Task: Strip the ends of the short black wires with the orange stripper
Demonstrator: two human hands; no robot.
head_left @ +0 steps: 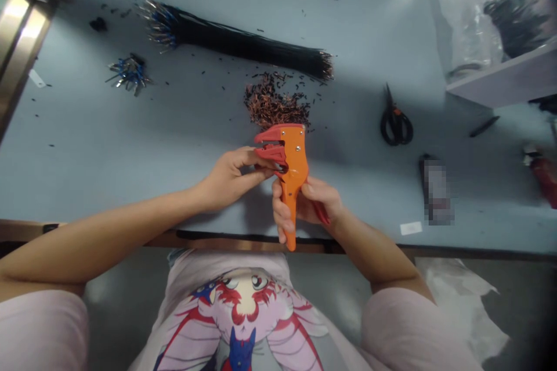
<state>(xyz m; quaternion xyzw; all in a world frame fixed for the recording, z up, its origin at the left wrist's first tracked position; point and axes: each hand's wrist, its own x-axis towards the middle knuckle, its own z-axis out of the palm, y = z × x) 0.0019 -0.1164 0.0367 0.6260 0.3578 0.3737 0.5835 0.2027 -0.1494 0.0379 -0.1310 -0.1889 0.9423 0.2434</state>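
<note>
I am watching my right hand (304, 206) squeezing the orange wire stripper (290, 177) while my left hand (230, 177) is pinching something small at its red head, fingertips risking a nip.

One orange wire stripper (290, 171), one pair of scissors (395, 123), one black wire bundle (243, 43), two hands.

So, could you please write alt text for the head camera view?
A right hand grips an orange wire stripper while the left hand pinches at its red jaws, above a grey table with a black wire bundle, stripped scraps and scissors.
</note>
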